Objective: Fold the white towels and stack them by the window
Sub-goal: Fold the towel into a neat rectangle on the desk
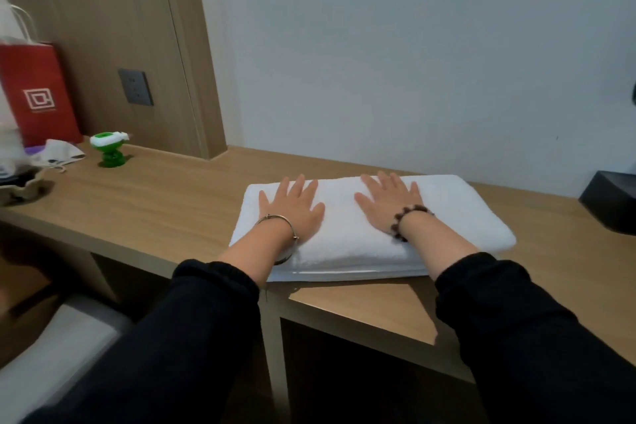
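Black sleeves (192,337) fill the foreground, one on each forearm, both reaching forward over the front edge of the counter (155,203).

Left hand (296,208): flat, palm down on the left half of the towel (464,217), fingers straight and spread. Grips nothing. Silver bangle (275,218) at the wrist.

Right hand (389,203): flat, palm down near the towel's middle, fingers straight and spread. Grips nothing. Dark bead bracelet (409,217) at the wrist.

The hands lie side by side, apart, not touching each other.

Towel: white, folded into a thick oblong of several layers, long side running along the counter. Its near edge lies at the counter's front edge; its far edge is close to the white wall behind. The right end is not covered by either hand.

Left end of counter: red paper bag (38,93) with white handles stands upright against the wood panel; crumpled white cloth (60,151) just in front of it; small green and white object (108,148) beside that, its kind unclear. Dark wall socket (135,87) on the panel above.

Right end of counter: black box (609,203), partly cut off by the frame.

Lower left, below counter level: grey cushion (62,354), blurred.
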Demonstrator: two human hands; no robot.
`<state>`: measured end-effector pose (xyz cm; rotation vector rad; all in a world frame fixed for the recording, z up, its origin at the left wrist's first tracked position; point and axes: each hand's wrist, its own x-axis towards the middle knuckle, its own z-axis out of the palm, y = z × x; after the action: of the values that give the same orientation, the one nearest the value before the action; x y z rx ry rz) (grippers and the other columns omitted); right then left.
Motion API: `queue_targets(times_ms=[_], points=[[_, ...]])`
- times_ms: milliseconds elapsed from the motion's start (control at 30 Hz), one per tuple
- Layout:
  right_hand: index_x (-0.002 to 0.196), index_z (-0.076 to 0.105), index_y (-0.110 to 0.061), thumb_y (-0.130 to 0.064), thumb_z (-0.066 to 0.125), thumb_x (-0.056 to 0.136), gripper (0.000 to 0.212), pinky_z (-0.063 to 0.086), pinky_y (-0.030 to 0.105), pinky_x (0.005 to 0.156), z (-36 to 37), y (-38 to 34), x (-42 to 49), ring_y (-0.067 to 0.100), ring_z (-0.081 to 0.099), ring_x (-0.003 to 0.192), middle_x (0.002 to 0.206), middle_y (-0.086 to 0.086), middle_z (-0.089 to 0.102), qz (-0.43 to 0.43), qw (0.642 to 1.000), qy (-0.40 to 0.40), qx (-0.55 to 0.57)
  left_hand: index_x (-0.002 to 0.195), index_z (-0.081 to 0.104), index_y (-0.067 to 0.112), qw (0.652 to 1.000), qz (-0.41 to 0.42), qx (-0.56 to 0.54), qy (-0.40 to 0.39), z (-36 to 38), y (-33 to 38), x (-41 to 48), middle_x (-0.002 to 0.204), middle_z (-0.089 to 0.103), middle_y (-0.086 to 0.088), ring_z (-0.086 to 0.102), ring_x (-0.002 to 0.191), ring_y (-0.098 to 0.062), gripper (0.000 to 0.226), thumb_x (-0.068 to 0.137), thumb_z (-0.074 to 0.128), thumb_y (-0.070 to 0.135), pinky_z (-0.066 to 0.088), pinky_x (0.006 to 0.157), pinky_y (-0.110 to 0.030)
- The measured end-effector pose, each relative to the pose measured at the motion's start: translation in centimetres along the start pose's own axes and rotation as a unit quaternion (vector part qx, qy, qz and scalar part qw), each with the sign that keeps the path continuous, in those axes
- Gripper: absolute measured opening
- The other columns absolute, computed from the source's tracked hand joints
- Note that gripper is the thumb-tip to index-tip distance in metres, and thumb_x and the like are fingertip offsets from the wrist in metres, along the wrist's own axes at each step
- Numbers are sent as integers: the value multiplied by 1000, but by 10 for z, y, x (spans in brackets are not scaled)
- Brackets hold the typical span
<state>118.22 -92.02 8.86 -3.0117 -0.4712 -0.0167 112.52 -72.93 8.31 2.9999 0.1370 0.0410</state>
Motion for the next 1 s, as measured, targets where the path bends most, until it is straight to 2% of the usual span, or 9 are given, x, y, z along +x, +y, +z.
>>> queue_targets(times_ms=[233,333,433,533,633,767,900,933,1000], points=[[153,-2,-28,-56,7,98,63,-4,50,118,-3,51,-5,20,-9,147,160,0,-10,119,993,-13,-3,151,-1,35,996,-71,-45,-8,1,-39,-7,160,-10,6,-10,147,-23,61,97,16,57,3,114,-60],[153,1,-25,-49,9,100,60,-2,50,118,-6,43,-10,22,-7,147,160,3,-9,114,993,13,-17,152,5,21,981,-134,-141,6,-1,-47,-13,160,6,-8,12,145,-32,82,90,35,65,18,115,-50],[152,11,-18,-41,17,102,56,3,50,117,-12,25,-28,24,0,147,161,7,1,30,999,43,-1,148,20,9,925,-208,-317,14,-11,-55,-24,148,36,-12,39,132,-33,86,85,60,53,33,106,-40],[151,18,-19,-42,27,102,55,7,46,117,-14,-10,-60,20,6,147,160,5,8,-131,990,36,43,137,41,4,915,-233,-325,-53,-20,-57,-40,136,50,-13,50,119,-33,72,88,55,55,40,95,-35],[152,11,-29,-59,34,94,69,3,44,118,-1,-27,-90,17,3,147,161,-3,3,-211,977,27,-22,127,51,6,882,-252,-391,-79,-22,-60,-48,123,57,-12,56,111,-32,65,85,57,56,44,100,-42],[151,4,-33,-72,46,82,90,4,46,119,10,-26,-94,17,1,148,161,-4,0,-203,977,36,-61,107,51,7,808,-289,-502,-106,-29,-58,-57,100,61,-11,59,98,-30,55,82,64,55,45,97,-41],[151,1,-28,-72,50,78,98,3,50,118,15,-32,-97,19,-1,148,161,-2,-2,-169,979,57,-98,103,55,8,744,-311,-581,-115,-40,-58,-64,90,63,-11,61,74,-27,41,82,70,40,49,60,-38],[151,0,-26,-73,49,79,99,2,51,117,17,-35,-100,20,-1,148,161,0,-3,-150,981,67,-103,99,56,9,729,-307,-601,-117,-42,-57,-66,88,64,-11,62,73,-27,37,81,71,37,50,59,-38],[151,-2,-23,-73,48,79,101,2,52,117,21,-46,-107,23,-1,148,161,3,-4,-115,985,90,-91,98,57,10,709,-297,-629,-117,-42,-60,-67,95,68,-10,66,81,-29,35,78,73,34,56,72,-39]])
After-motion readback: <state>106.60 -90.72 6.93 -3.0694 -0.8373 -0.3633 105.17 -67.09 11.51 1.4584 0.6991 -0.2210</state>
